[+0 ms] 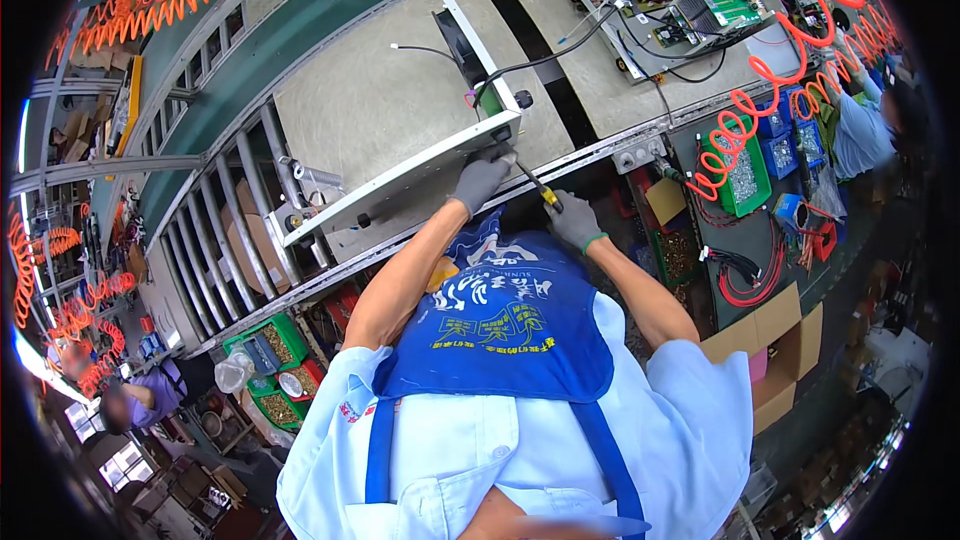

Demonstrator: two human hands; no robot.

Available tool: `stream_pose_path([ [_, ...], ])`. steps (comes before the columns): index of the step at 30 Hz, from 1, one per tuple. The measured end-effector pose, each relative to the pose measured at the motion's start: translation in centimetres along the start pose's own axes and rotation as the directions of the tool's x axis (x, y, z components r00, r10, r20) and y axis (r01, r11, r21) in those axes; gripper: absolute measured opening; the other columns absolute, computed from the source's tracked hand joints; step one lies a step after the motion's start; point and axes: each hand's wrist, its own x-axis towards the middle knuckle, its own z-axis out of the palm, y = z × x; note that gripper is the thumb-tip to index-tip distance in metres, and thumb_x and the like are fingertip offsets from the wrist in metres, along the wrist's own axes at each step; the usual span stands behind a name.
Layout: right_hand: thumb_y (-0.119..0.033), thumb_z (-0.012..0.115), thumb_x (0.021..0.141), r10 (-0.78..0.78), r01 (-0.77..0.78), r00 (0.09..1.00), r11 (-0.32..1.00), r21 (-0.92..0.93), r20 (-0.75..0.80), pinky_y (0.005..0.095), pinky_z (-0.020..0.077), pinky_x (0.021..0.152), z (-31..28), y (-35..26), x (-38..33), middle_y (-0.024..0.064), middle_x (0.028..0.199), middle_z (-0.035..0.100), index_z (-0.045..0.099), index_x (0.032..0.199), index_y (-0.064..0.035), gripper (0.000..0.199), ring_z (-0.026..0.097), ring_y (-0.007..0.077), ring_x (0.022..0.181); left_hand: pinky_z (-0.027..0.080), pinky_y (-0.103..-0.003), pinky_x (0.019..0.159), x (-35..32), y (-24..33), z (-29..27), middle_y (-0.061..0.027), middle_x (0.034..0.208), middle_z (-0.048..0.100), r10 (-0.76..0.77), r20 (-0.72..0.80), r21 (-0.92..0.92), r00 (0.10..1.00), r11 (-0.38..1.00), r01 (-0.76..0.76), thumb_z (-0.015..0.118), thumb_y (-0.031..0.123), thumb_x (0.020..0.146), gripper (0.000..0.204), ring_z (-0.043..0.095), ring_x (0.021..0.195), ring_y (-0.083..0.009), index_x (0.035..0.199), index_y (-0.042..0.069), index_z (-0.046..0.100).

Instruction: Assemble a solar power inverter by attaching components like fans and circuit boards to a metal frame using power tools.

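Observation:
A white metal frame [400, 178] stands on the worktable in front of me, its long side panel tilted toward me and a shorter side running away from its right corner. My left hand [484, 180], in a grey glove, is closed at the panel near that corner; what its fingers hold is hidden. Wrapped in my right hand [576, 221], also gloved, is a screwdriver [549, 197] with a yellow and black handle. Its shaft points up and left toward my left fingertips. A black fan-like part [460, 45] sits inside the short side, and a black cable [550, 57] runs over it.
Green circuit boards [705, 10] on a metal chassis occupy the table's far right. Orange coiled air hoses [745, 110] hang at right. Bins of small hardware [740, 175] and red wires [757, 280] lie on the right side bench. Metal rollers [240, 230] border the table's left.

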Motion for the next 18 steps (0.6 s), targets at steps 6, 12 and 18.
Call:
stream_pose_path([
  [6,-0.038,0.057,0.087,0.021,-0.026,0.986,0.999,0.031,0.166,0.0488,0.0479,0.077,-4.9,0.1,-4.7,0.0194,0.093,0.065,0.060,0.104,-0.0112,0.032,0.062,0.0396,0.087,0.044,-0.025,0.064,-1.3,0.0,1.3,-0.0023,0.078,0.063,0.038,0.341,-0.177,0.939,0.984,0.024,0.061,0.022,0.088,0.028,0.054,0.069,-0.0096,0.100,-0.001,0.069],
  [12,-0.034,0.056,0.088,0.020,-0.132,0.908,0.962,0.239,0.420,0.0447,0.0479,0.079,-7.0,3.3,-7.6,0.0189,0.100,0.065,0.058,0.111,-0.0089,0.034,0.063,0.0358,0.088,0.041,-0.023,0.059,-2.0,0.9,5.7,-0.0015,0.074,0.060,0.024,0.263,-0.266,0.965,0.963,0.049,0.063,0.018,0.088,0.022,0.051,0.064,-0.0087,0.097,-0.002,0.067],
  [18,-0.028,0.057,0.090,0.538,-0.502,0.810,0.433,0.749,0.232,0.0323,0.0482,0.050,-5.4,9.7,-11.9,0.0085,0.076,0.064,0.061,0.101,-0.0069,0.024,0.064,0.0186,0.062,0.039,-0.024,0.054,-1.2,0.3,3.3,0.0006,0.065,0.055,0.111,0.063,-0.092,0.992,0.990,-0.105,0.061,0.027,0.089,0.028,0.049,0.059,-0.0072,0.079,0.001,0.064],
])
